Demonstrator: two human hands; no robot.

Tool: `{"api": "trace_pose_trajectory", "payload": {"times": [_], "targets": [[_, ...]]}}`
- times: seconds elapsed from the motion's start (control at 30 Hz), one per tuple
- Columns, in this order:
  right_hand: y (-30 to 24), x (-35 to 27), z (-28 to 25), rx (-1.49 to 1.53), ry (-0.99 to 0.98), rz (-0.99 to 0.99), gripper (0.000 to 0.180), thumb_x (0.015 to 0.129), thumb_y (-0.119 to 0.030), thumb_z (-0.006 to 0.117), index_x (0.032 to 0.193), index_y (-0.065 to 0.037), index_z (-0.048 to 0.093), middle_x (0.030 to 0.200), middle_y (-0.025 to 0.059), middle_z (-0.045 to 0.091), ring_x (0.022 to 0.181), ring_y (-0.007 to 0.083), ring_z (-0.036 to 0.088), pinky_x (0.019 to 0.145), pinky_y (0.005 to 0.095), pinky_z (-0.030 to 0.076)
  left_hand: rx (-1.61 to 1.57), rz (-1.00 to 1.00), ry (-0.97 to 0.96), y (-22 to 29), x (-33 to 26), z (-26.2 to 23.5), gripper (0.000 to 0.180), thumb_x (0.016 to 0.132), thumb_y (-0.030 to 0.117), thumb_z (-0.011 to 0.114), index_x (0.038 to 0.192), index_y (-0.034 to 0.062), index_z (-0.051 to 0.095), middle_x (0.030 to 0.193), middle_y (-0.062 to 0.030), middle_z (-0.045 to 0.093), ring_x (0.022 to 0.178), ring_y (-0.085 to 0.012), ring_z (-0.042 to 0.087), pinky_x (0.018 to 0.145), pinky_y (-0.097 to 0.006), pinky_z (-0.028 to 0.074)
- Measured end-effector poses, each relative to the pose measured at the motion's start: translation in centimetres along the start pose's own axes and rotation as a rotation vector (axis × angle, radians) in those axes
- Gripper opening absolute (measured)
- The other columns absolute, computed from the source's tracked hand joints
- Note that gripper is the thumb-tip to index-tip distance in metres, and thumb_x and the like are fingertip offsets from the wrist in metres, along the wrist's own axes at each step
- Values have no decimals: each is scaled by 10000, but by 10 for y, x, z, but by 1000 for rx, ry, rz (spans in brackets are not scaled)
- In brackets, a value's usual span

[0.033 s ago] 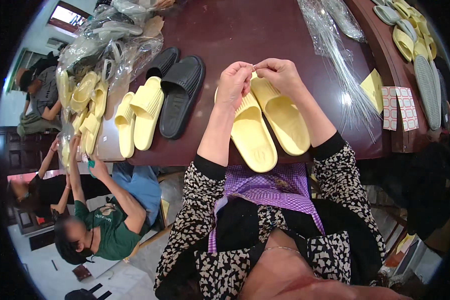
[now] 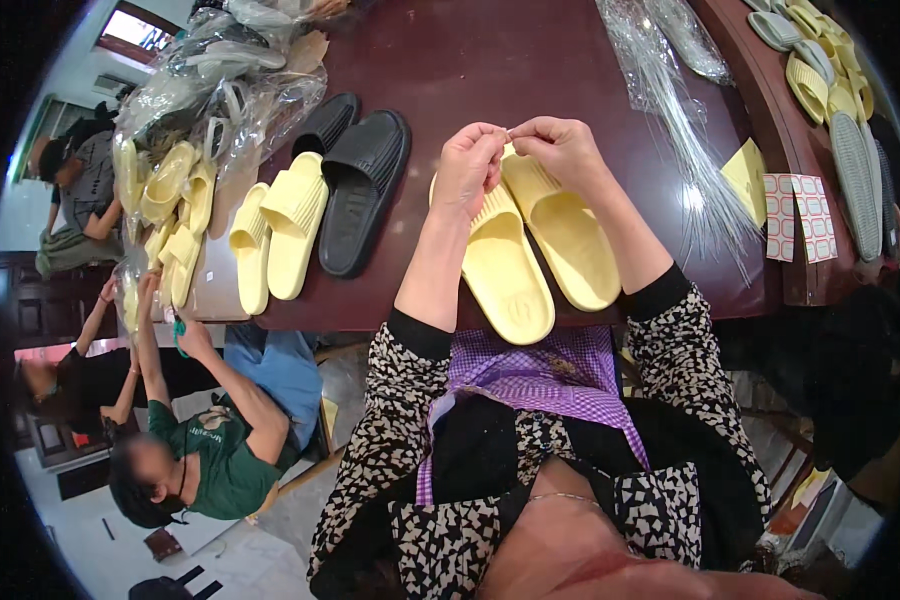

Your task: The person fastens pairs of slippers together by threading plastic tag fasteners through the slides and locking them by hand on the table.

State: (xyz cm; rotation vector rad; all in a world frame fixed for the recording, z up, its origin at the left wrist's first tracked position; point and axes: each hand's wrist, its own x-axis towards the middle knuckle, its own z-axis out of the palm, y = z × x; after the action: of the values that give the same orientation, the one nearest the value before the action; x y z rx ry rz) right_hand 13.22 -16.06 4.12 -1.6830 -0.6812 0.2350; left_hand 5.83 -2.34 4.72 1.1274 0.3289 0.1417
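A pair of pale yellow slide slippers lies side by side in front of me, toes away and heels at the table's near edge. My left hand (image 2: 472, 168) is closed in a pinch above the toe end of the left slipper (image 2: 508, 275). Closed the same way, my right hand (image 2: 558, 150) is over the toe end of the right slipper (image 2: 575, 245). The fingertips of both hands meet there, pinching something too small to make out. My hands and wrists hide part of the slippers' ribbed straps.
Left of me on the dark red table (image 2: 490, 60) are a black slide pair (image 2: 355, 200) and a yellow pair (image 2: 295, 230). Beyond lie bagged slippers (image 2: 230, 70). A bundle of thin clear strips (image 2: 700, 170) and label sheets (image 2: 800, 215) lie right. A co-worker in green (image 2: 225, 450) sits left.
My hands and the slippers in front of me stay in place. The co-worker's hand with the teal item has shifted slightly.
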Motion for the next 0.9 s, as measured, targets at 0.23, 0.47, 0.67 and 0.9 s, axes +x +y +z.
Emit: {"api": "trace_pose_trajectory", "payload": {"times": [0.23, 0.47, 0.67, 0.9], "targets": [[3, -1, -1, 2, 21, -6, 151, 792, -91, 636, 905, -16, 702, 692, 52, 665, 636, 62, 590, 582, 225, 471, 22, 30, 34, -1, 0, 1, 55, 829, 72, 613, 780, 59, 592, 596, 33, 484, 468, -33, 394, 381, -185, 313], [0, -1, -3, -75, 18, -9, 176, 784, -121, 636, 911, -20, 703, 709, 72, 675, 635, 82, 609, 587, 238, 481, 35, 39, 44, -2, 0, 2, 55, 820, 59, 617, 770, 59, 596, 589, 32, 487, 464, -35, 397, 382, -187, 312], [0, -2, -2, -72, 14, 9, 179, 784, -124, 631, 912, -23, 704, 703, 82, 676, 625, 92, 614, 585, 241, 483, 42, 53, 62, -4, 0, 1, 49, 817, 53, 615, 770, 58, 601, 590, 32, 488, 462, -36, 397, 383, -188, 310], [2, -2, -2, -69, 29, -9, 176, 780, -116, 626, 906, -22, 706, 691, 82, 673, 617, 91, 611, 574, 242, 479, 53, 56, 66, -5, -1, 2, 51, 812, 47, 617, 765, 58, 602, 593, 33, 489, 458, -35, 394, 381, -188, 301]]}}
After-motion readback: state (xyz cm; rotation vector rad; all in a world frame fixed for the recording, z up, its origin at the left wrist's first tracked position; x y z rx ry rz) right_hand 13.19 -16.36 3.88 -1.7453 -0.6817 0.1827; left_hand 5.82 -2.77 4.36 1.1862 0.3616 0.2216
